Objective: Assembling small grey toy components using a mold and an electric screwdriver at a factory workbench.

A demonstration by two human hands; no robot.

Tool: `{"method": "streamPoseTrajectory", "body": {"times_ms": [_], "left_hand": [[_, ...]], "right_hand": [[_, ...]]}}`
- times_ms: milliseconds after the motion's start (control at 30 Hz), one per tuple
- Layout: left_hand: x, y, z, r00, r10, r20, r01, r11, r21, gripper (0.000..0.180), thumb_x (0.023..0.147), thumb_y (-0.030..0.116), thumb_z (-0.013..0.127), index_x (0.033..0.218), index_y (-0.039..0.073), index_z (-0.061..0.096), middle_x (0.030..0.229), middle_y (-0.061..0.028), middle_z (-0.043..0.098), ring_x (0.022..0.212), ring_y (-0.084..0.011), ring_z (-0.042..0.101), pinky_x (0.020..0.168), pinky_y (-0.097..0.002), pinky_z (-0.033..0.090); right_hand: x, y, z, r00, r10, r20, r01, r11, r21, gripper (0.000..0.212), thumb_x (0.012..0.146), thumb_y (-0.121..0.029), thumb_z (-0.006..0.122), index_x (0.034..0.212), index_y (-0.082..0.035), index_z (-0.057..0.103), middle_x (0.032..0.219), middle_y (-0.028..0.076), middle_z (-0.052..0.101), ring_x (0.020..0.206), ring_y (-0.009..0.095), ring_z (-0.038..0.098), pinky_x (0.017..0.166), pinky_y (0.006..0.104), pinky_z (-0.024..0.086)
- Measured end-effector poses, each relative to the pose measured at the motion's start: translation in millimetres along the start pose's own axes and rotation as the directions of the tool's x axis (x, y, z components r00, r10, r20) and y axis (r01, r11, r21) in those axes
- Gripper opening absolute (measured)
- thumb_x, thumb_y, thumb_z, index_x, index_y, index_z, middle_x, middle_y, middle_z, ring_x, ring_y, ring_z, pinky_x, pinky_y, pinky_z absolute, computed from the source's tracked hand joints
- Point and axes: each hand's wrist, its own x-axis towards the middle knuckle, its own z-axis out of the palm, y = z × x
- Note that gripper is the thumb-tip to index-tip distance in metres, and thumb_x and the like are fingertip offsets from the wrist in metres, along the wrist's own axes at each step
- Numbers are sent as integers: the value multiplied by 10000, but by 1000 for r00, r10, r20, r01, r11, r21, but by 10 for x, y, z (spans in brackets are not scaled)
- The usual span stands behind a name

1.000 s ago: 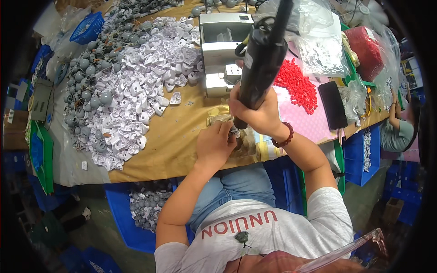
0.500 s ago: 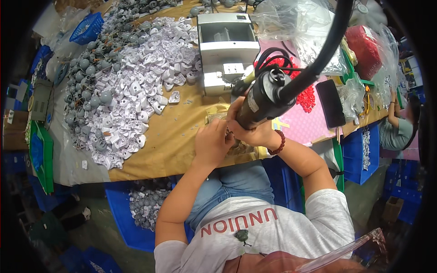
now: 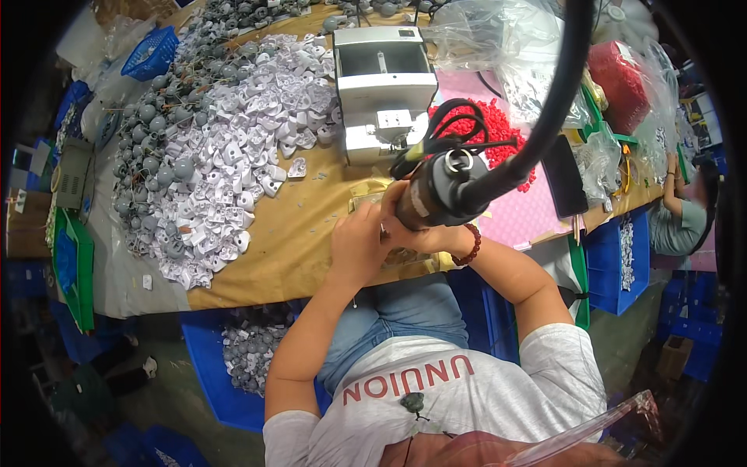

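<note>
In my right hand (image 3: 424, 237) is a black electric screwdriver (image 3: 436, 191), its body tilted and its thick cord rising away to the upper right. My left hand (image 3: 359, 243) is closed close beside it, the fingers of both hands meeting over the front of the table. Whatever my left fingers pinch is hidden behind them, and so is the driver's tip. Behind my hands stands a white machine with an open top tray (image 3: 387, 101). To the left lies a big heap of white plastic pieces (image 3: 226, 167), with grey round parts (image 3: 152, 171) along its far left side.
Red small parts (image 3: 482, 124) lie on pink sheeting (image 3: 517, 210), beside a black phone (image 3: 565, 177). Blue bins (image 3: 206, 373) stand below the table edge; another blue bin (image 3: 607, 257) is at the right. A co-worker (image 3: 681, 214) sits far right.
The screwdriver has tipped and shifted slightly, its cord end now lower and a little left. My right hand has moved slightly left with it; my left hand stays nearly in place.
</note>
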Motion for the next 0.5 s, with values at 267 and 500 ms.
{"method": "streamPoseTrajectory", "body": {"times_ms": [267,500], "left_hand": [[15,14,-42,1000,14,-12,-16,990,-140,392,741,193,807,1084,109,637,941,-89,602,851,-347,631,714,-464,460],[-7,33,-47,999,-45,16,46,993,-111,401,732,207,816,1075,120,627,941,-82,603,851,-339,636,712,-461,471]], "right_hand": [[100,-100,-62,969,-162,188,206,947,-247,395,826,-170,688,1155,10,565,1051,102,621,964,229,591,923,414,489],[81,-29,-152,895,-287,342,423,793,-439,518,734,-147,849,1165,-24,588,1003,66,668,864,161,623,823,324,521]]}}
